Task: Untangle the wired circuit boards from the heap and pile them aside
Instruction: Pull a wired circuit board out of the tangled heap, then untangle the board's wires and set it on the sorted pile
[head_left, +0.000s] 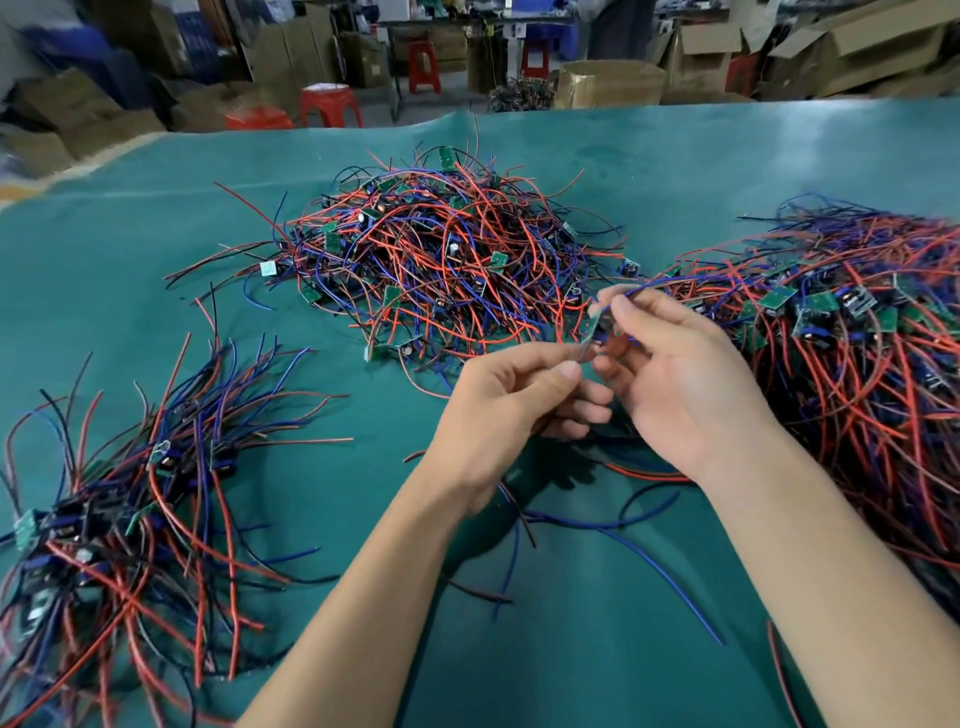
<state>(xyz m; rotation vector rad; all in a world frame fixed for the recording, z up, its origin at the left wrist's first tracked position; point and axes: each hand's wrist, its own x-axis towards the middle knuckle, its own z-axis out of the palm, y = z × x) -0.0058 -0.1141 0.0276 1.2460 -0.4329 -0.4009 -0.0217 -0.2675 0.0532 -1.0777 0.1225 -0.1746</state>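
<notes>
Both hands on one little board, mid-air over the green surface (156, 249)

Left hand (511, 400) and right hand (670, 374) pinch the circuit board (592, 332) between heap (447, 254) and the right-side pile (857, 353); its wires trail down.

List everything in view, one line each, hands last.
table: one, teal mat, fills the foreground
tangled heap: one, red, blue and black wires with green boards, centre
right pile: one, same colours, right edge
left pile: one, same colours, lower left
held board: one, blurred, between both hands
blue wire: one, loose on the mat under the forearms
stools: about four, red, beyond the table
cardboard boxes: several, brown, background
left hand: one, pinches the board
right hand: one, pinches its wire
</notes>
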